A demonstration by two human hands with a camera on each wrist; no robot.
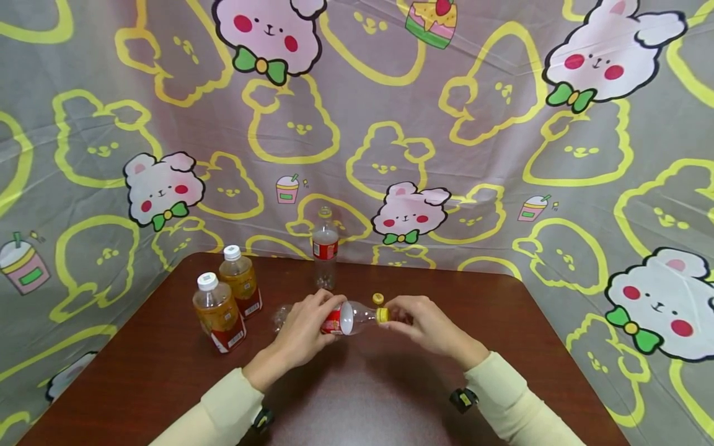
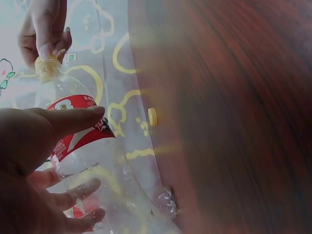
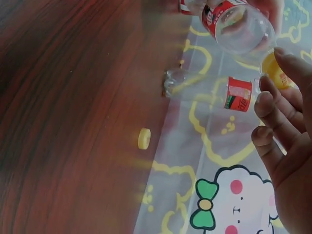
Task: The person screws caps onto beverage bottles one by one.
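Note:
A clear plastic bottle [image 1: 362, 317] with a red label lies sideways between the hands, its neck toward the right. My left hand [image 1: 309, 322] grips it round the label, thumb and fingers on opposite sides in the left wrist view. The yellow bottle cap [image 2: 48, 68] sits on the neck. Thumb and fingertips of my right hand [image 1: 421, 322] pinch this cap; the other fingers [image 3: 265, 136] are loosely bent. A loose yellow cap [image 3: 144, 139] rests on the table just beyond the bottle neck.
Another clear bottle [image 1: 325, 248] with a red label and yellow cap stands at the back. Two bottles with white caps, the nearer bottle [image 1: 217, 310] and the farther bottle [image 1: 241, 279], stand at the left on the dark wooden table [image 1: 167, 384]. A patterned cloth [image 1: 357, 124] hangs behind.

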